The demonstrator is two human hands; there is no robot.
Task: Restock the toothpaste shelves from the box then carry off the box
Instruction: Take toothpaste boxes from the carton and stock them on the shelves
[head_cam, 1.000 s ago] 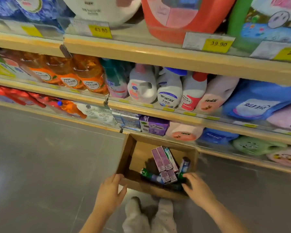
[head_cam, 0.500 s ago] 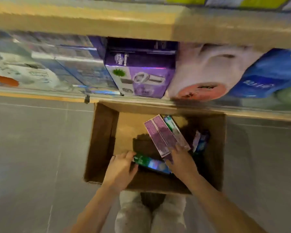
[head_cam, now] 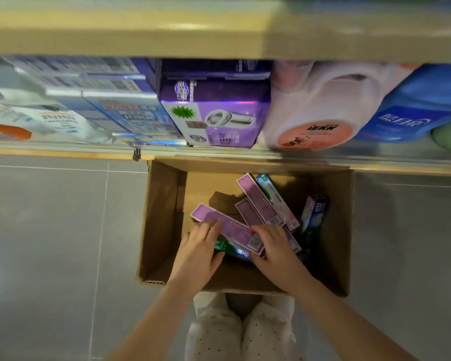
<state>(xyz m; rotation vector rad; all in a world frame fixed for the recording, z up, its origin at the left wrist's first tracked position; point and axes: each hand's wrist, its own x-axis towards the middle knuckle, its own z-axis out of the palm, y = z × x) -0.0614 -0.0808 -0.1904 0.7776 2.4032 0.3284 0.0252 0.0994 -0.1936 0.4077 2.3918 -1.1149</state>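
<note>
Fingers (head_cam: pixel 214 229) of both hands pinch purple toothpaste carton (head_cam: pixel 228 227) inside cardboard box (head_cam: pixel 159 217).

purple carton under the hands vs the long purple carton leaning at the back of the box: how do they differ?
The held purple carton lies nearly flat across the cardboard box, with the left hand and right hand on it; the leaning purple carton is untouched. The held one points left, the leaning one toward the shelf. Both are long, purple toothpaste cartons.

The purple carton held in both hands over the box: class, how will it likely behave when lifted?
The purple carton looks like thin, long card, so probably stiff yet crushable. Left hand and right hand lift it with fingertips only, suggesting it is light. Flat faces: unlikely to roll.
</note>
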